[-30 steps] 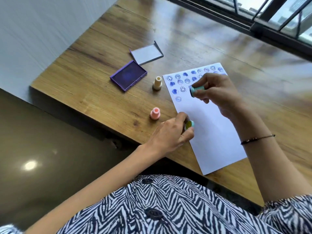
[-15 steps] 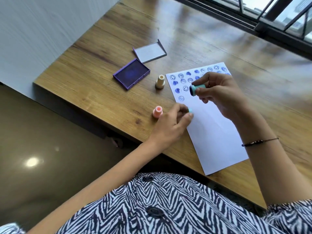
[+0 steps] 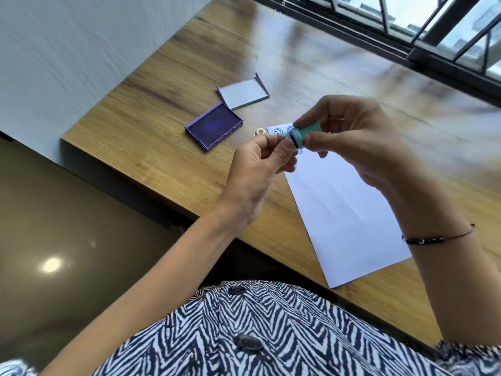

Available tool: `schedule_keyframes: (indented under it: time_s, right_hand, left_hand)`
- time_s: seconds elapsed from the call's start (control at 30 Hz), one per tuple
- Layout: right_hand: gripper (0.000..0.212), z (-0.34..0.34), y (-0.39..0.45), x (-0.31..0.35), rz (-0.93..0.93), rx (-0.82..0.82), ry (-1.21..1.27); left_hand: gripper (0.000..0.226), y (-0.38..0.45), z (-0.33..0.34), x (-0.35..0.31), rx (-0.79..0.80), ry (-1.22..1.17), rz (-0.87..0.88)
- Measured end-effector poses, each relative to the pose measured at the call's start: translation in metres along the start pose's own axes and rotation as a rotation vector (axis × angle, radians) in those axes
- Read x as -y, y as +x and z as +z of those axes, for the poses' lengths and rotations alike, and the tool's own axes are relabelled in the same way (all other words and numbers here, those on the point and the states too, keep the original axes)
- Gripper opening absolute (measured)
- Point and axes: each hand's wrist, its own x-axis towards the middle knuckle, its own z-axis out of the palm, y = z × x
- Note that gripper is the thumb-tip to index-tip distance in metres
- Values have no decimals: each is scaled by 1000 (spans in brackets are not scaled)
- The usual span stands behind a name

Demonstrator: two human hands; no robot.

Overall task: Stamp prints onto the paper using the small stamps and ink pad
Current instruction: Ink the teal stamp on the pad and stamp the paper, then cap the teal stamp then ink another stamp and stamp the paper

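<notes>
Both hands are raised above the white paper (image 3: 341,213). My right hand (image 3: 352,137) grips a small teal stamp (image 3: 306,132) lying sideways, its dark inked end pointing left. My left hand (image 3: 254,169) pinches a teal cap (image 3: 288,136) against that end. Most blue prints on the paper's far end are hidden behind my hands; a smiley print (image 3: 277,130) shows. The open purple ink pad (image 3: 214,126) lies left of the paper. A cream stamp (image 3: 260,131) peeks out beside my left fingers.
The ink pad's lid (image 3: 242,91) lies open behind the pad on the wooden table (image 3: 162,104). The table's near edge runs diagonally below my left wrist. A window frame (image 3: 406,42) borders the far side.
Both hands have lifted off the table and come together. My left hand brought the teal cap up to the stamp in my right hand. The pink stamp is now hidden.
</notes>
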Motion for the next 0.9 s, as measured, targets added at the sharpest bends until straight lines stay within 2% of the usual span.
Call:
schedule_keyframes:
  time_s: [0.2, 0.4, 0.57, 0.77, 0.9]
  right_hand:
    - [18, 1, 6, 9, -54, -23, 5]
    - [16, 5, 10, 7, -89, -47, -101]
    - [15, 9, 14, 2, -89, -48, -188]
    - [11, 18, 23, -7, -38, -92, -122]
    - [12, 11, 43, -19, 24, -113, -167]
  left_hand:
    - [7, 7, -4, -13, 18, -7, 55]
    - [14, 11, -10, -19, 32, 74, 37]
    - [14, 13, -14, -16, 17, 179, 58]
    - [12, 21, -18, -10, -17, 297, 117]
    - [20, 41, -26, -11, -21, 523, 57]
